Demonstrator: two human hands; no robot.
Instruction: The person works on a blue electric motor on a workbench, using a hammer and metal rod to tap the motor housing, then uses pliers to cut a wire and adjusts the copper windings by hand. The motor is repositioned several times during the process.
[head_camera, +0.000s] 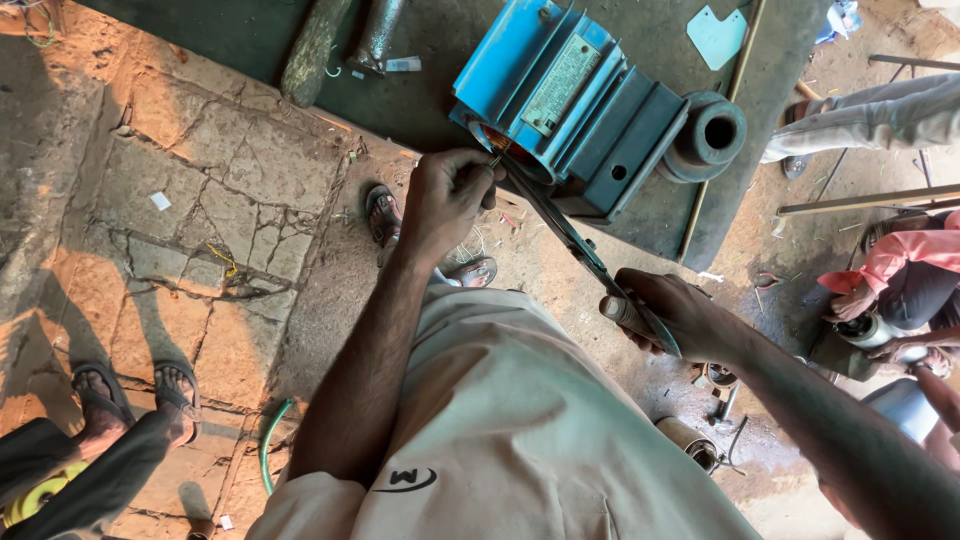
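A blue motor housing (575, 95) lies on a dark bench (420, 100) in the upper middle of the frame. It is cast metal, ribbed with straight cooling fins, painted bright blue, with a dull grey plate on its upper face. Its round open end faces down-left, and copper-coloured windings show inside the rim. Just right of it rests a thick grey ring-shaped end cover (712, 135) with a dark bore.

The left hand (445, 200) sits at the centre, directly under the housing's open mouth, its fingers curled together and pinched on something thin at the rim, possibly a wire or strip; the view is too small to be sure. A long flat metal blade (570, 240), dark and worn, runs diagonally from the open end down to the right. The right hand (675, 315), at centre right, is clamped around the blade's pale rounded handle, so the tip lies beside the left fingertips at the housing.

Lower centre is a beige shirt. The floor at left is cracked stone slabs, rough and sunlit. Sandalled feet stand at lower left, and another person in pink crouches at the right edge.
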